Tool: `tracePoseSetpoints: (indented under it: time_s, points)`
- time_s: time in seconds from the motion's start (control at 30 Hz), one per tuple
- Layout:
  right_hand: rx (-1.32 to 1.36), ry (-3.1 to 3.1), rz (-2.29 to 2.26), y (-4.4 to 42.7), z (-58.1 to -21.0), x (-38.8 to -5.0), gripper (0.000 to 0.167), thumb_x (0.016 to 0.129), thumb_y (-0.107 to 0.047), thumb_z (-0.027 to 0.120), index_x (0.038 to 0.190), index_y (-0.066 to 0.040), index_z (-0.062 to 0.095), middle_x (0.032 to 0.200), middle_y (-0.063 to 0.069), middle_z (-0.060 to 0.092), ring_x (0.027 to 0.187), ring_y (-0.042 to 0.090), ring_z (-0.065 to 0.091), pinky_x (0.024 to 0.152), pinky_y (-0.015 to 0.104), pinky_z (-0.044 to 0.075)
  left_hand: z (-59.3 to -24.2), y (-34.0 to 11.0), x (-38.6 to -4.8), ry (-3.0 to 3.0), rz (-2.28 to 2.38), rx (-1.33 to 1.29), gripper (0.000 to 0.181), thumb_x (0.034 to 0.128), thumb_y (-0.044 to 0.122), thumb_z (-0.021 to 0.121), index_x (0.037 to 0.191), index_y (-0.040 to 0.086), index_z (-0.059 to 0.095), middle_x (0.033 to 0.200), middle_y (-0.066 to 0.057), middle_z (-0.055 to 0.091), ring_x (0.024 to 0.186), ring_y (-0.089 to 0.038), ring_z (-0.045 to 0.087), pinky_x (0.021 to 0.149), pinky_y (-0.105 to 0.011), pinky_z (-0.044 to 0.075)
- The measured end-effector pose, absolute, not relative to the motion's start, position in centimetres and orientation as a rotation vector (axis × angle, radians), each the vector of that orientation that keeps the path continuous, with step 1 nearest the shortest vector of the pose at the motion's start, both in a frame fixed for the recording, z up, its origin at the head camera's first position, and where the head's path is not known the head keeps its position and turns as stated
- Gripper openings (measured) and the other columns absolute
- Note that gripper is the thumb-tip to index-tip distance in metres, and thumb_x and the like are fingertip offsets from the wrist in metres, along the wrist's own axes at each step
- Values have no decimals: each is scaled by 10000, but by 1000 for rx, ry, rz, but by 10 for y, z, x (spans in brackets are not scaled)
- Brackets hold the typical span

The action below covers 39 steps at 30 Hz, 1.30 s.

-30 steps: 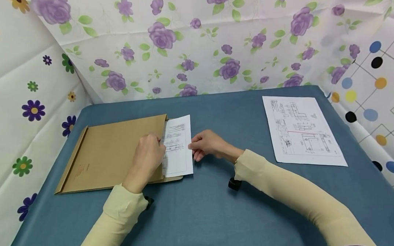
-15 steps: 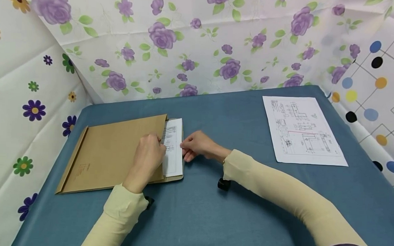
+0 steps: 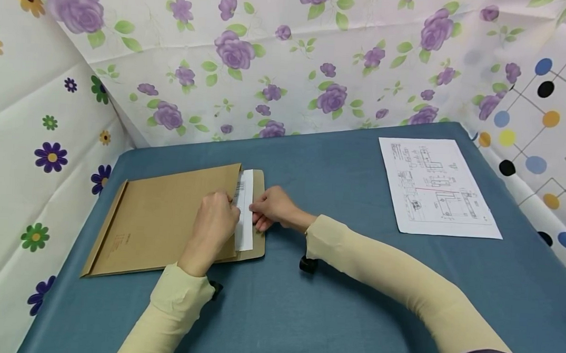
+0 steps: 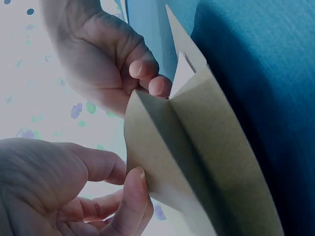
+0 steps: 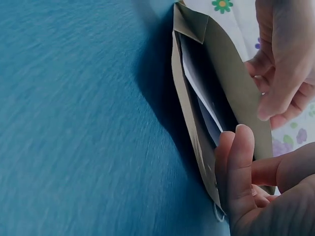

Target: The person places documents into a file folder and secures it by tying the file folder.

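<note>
A brown kraft paper file envelope [image 3: 167, 219] lies on the left of the table, its mouth facing right. My left hand [image 3: 213, 223] pinches the upper edge of that mouth between thumb and fingers and lifts it, as the left wrist view shows. A white printed sheet [image 3: 246, 217] is mostly inside the envelope, with a narrow strip sticking out over the flap [image 3: 258, 244]. At the strip's right edge, my right hand [image 3: 273, 207] pinches the sheet. In the right wrist view the paper [image 5: 194, 78] sits between the envelope's two walls.
Another white sheet [image 3: 436, 188] with technical drawings lies flat at the table's right rear. Blue cloth [image 3: 334, 305] covers the table. A flowered curtain [image 3: 288, 66] rises behind it, and patterned sheeting hangs at both sides.
My right hand has moved left, sliding the sheet deeper into the envelope, so less paper and more flap show. The left hand keeps holding the envelope's edge.
</note>
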State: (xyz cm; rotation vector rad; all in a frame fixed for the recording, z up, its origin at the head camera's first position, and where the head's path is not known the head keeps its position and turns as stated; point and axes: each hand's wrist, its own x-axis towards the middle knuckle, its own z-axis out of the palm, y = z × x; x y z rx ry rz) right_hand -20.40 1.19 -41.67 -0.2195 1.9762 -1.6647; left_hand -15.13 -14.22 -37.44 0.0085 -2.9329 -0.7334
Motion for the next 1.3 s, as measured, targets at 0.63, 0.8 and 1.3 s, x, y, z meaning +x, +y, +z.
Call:
tracePoseSetpoints:
  time_s: [0.63, 0.8, 1.3]
  points:
    - [-226, 1962, -1675, -9, -423, -203, 287, 1037, -17, 566, 876, 166, 718, 706, 218, 691, 471, 166, 644, 511, 308, 573, -375, -142, -150, -2881, -742, -28, 184, 857, -76, 590, 1012, -140, 665, 964, -296, 667, 804, -387, 685, 694, -481, 585]
    - [-220, 1952, -1688, -15, -423, -201, 304, 1047, 17, 505, 863, 149, 708, 678, 190, 675, 460, 167, 635, 494, 300, 564, -376, -142, -150, -2897, -755, -11, 192, 871, -58, 603, 1037, -136, 659, 981, -299, 662, 809, -388, 686, 699, -482, 584]
    - [-227, 2004, -1683, -23, -426, -201, 314, 1033, 36, 504, 800, 113, 700, 652, 164, 666, 427, 144, 601, 451, 263, 531, -374, -143, -149, -2917, -780, 3, 177, 880, -57, 632, 1042, -126, 648, 963, -275, 652, 775, -350, 665, 671, -454, 575]
